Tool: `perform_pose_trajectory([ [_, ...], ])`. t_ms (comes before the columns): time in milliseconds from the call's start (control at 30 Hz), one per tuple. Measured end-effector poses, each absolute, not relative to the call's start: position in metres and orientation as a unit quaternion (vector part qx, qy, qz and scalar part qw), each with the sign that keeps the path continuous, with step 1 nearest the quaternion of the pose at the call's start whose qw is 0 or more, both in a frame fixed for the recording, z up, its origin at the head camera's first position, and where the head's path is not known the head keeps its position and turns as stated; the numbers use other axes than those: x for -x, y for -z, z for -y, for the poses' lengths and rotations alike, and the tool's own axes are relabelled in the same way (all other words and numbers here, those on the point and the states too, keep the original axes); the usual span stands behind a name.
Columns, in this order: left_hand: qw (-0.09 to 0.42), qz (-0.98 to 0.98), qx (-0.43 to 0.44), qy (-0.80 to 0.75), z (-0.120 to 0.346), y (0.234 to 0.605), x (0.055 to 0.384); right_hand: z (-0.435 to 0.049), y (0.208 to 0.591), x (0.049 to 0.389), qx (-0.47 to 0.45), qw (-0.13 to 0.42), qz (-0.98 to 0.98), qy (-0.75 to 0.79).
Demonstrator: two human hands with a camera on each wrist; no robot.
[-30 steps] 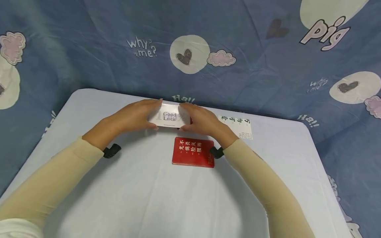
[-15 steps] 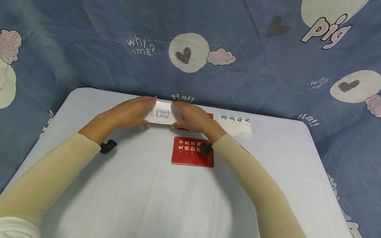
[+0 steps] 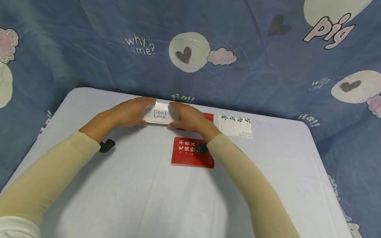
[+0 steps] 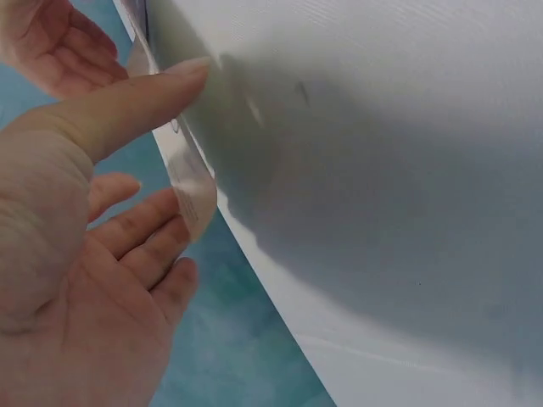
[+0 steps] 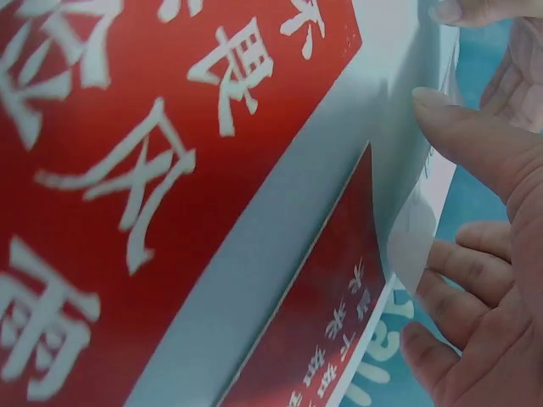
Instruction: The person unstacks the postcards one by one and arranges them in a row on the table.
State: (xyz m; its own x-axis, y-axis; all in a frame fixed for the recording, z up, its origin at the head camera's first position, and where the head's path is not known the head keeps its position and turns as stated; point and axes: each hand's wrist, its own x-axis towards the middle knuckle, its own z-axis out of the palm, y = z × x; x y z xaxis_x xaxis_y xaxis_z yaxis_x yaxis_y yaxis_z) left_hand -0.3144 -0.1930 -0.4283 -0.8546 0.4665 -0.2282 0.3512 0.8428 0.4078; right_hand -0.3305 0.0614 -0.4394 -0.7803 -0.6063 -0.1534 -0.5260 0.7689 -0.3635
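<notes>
A white card printed "Good Luck" is held between both hands at the far side of the table. My left hand pinches its left end, thumb on the near long edge and fingers at the far one. At the right end my right hand grips it the same way. In the right wrist view the card looks slightly bent. Partly behind my right hand lies a red card with white characters. Nearer, under the right wrist, sits a small stack of red cards.
A white card with dark characters lies flat at the right, near the far edge. The white-covered table meets a blue patterned cloth behind. Each wrist wears a black camera mount.
Both hands have shifted left with the Good Luck card, mostly in the first half second. More of the red card behind my right hand shows. The stack and the right-hand white card stay put.
</notes>
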Motion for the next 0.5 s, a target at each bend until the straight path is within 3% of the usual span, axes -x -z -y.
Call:
perform_pose_trajectory([
  [500,0.185,-0.941,-0.205,-0.196,0.201,0.438,0.323,-0.046,0.448,0.333,0.281,0.148,-0.936,0.152],
])
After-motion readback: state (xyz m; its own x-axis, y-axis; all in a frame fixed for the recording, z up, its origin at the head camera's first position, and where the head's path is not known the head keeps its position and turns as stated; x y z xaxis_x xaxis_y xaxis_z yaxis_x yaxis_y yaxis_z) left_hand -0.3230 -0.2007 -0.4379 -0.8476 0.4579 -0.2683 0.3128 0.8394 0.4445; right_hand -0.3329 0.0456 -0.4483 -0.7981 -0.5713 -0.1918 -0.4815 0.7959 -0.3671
